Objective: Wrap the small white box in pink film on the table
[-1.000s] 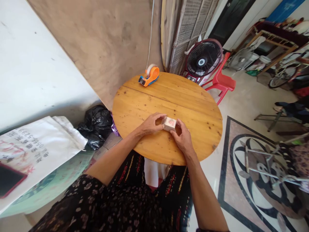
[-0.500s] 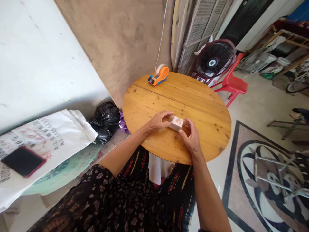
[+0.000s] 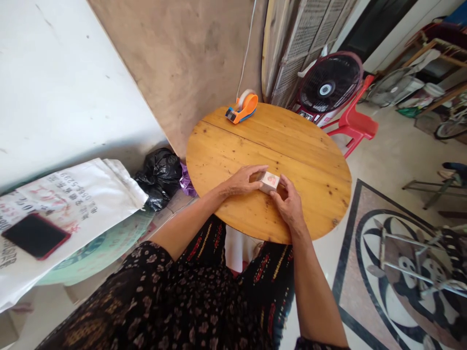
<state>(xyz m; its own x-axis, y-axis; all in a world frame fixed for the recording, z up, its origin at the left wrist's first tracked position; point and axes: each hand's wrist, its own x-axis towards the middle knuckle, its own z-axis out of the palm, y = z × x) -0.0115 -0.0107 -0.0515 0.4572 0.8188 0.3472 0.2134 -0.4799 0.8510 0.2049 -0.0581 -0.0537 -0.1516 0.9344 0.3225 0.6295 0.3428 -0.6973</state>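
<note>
A small white box [image 3: 269,182] with a pinkish-red print on top sits near the middle of a round wooden table. From the left, my left hand [image 3: 245,181] holds it, the thumb on its near left side and the fingers along its far left edge. My right hand [image 3: 290,201] grips the opposite side, thumb at the near right corner and index finger at the far right. The box's underside is hidden.
An orange tape dispenser [image 3: 242,108] stands at the far edge of the wooden table [image 3: 226,146]. Beyond are a fan [image 3: 326,90] and a red chair [image 3: 355,121]. Left lie black plastic bags [image 3: 160,170] and a phone [image 3: 35,236] on a white sack [image 3: 109,187].
Both hands have closed in on the box, the left reaching slightly further right along its far side. The view has shifted a little.
</note>
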